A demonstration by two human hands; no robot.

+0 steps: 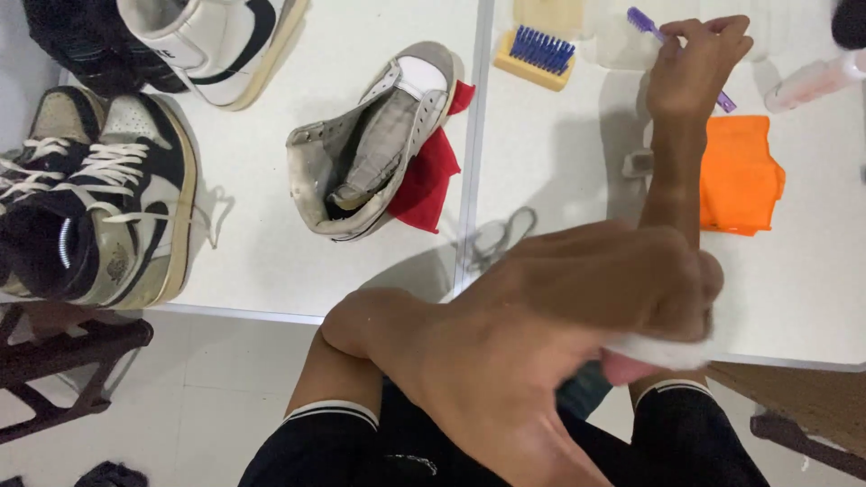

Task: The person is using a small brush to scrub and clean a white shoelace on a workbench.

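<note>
**Hands at a shoe-cleaning table**

The right hand [695, 68] is closed around a purple toothbrush [642, 20], which slants from upper left to lower right above an orange cloth [740, 176]. The left hand [559, 334], close and blurred, clenches something white [654, 353], blocking the table edge. A worn grey sneaker [379, 144] lies on a red cloth [431, 180].

Left hand [550, 334]: close under the camera, blurred, fingers curled into a loose fist, knuckles pointing right.
Left forearm: runs down toward the lap.
Right hand [693, 68]: stretched far forward, fingers pinched together, back of hand up.
Right forearm: straight, extended away from the body.
</note>
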